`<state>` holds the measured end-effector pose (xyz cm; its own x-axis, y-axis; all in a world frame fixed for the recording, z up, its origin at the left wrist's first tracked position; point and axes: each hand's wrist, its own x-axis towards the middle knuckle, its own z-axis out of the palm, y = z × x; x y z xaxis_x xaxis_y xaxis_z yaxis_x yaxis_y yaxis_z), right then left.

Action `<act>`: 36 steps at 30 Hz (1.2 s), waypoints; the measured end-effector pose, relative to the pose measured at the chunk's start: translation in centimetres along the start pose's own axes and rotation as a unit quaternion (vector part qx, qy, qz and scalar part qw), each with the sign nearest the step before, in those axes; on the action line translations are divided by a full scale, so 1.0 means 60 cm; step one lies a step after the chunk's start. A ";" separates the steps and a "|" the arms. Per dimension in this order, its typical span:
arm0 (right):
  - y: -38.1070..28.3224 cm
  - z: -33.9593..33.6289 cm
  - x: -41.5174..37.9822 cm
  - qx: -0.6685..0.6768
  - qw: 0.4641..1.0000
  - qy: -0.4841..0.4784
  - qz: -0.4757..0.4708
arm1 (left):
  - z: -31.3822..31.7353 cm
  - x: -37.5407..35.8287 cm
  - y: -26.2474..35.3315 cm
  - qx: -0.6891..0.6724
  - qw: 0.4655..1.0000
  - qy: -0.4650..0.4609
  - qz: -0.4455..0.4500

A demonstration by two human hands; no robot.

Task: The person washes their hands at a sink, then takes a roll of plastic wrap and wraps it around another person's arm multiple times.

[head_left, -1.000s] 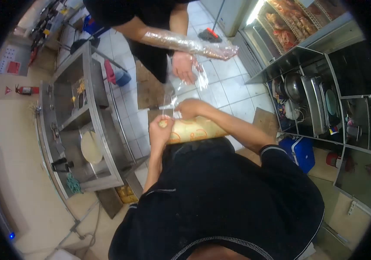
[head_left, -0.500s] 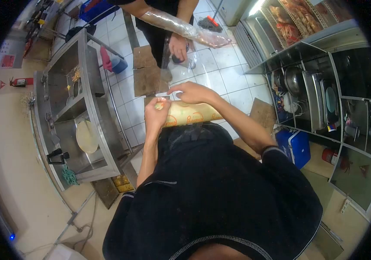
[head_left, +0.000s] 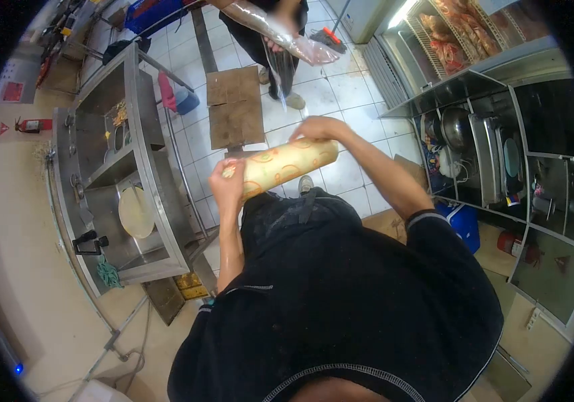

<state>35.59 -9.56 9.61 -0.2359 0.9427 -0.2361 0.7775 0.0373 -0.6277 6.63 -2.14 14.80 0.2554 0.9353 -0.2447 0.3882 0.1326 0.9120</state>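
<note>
One patterned roll [head_left: 287, 164] of wrap, cream with orange swirls, is held level in front of the person's chest, above the tiled floor [head_left: 340, 100]. The left hand [head_left: 227, 182] is clamped around its left end, fingers closed over the core; the right hand [head_left: 317, 128] is folded over the top of its right end. Two cardboard sheets [head_left: 235, 106] lie flat on the tiles beyond the roll, one touching the other. Farther off a second person stands with one forearm [head_left: 270, 27] sleeved in clear plastic. To the left, one steel sink unit [head_left: 133, 174] runs along the wall; to the right, one steel rack [head_left: 494, 154] holds pans. The walkway between these two edges is narrow, open tile showing mainly on the far right
</note>
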 end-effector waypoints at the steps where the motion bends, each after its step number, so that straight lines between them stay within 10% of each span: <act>1: 0.005 -0.014 -0.020 0.037 0.995 -0.054 0.081 | -0.007 0.000 -0.009 0.004 1.000 0.013 -0.008; 7: 0.148 0.067 -0.103 0.199 0.920 -0.010 0.337 | -0.101 -0.060 -0.077 -0.006 0.987 0.001 -0.161; 14: -0.058 0.163 -0.068 0.550 0.776 -0.169 0.259 | -0.143 -0.118 -0.157 -0.102 0.975 0.049 -0.190; 20: -0.030 0.263 -0.044 0.479 0.833 0.117 0.251 | -0.123 -0.138 -0.132 -0.084 0.979 0.047 -0.179; 22: -0.042 0.263 -0.063 0.248 0.873 0.346 0.239 | -0.111 -0.147 -0.132 -0.108 0.982 0.055 -0.146; 25: -0.028 0.236 -0.093 0.342 0.785 0.265 0.444 | -0.071 -0.136 -0.068 -0.060 0.994 0.062 -0.071; 36: -0.049 0.067 -0.129 0.567 0.654 0.419 0.274 | -0.003 -0.088 0.092 0.052 0.988 0.049 0.139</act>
<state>32.80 -18.33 10.27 0.6690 0.5795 -0.4654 -0.4339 -0.2039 -0.8776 7.25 -6.28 21.20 0.2799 0.9588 0.0489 0.4044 -0.1639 0.8998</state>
